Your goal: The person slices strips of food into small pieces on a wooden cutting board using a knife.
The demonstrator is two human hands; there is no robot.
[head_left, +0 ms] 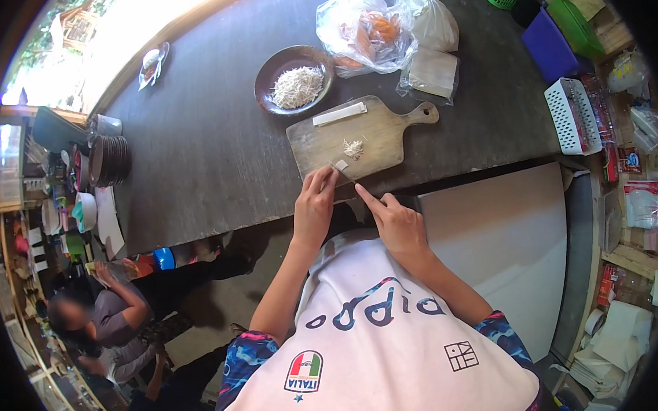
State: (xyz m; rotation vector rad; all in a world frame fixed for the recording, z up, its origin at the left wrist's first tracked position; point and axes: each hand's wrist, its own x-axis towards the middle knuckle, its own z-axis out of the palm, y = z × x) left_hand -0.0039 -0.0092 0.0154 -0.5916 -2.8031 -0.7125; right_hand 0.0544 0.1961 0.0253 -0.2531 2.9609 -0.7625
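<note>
My left hand (316, 208), fingers pinched, presses a small white piece (341, 164) at the near edge of a wooden cutting board (384, 133). My right hand (399, 228) is closed around a knife (351, 178), its index finger stretched along it; the blade reaches the white piece. Beyond the hands, a little heap of thin pale shreds (353, 148) lies on the board. Farther back on it rests a long white stacked strip (340, 115). Behind the board stands a brown bowl (262, 80) with many pale shreds (298, 87) in it. The knife's handle is mostly hidden by my hand.
Clear plastic bags (365, 29) with orange contents and a packet of pale square sheets (432, 72) lie at the back right. A white basket (571, 118) stands at the table's right end. Stacked brown plates (110, 161) stand left. People (117, 317) sit below left.
</note>
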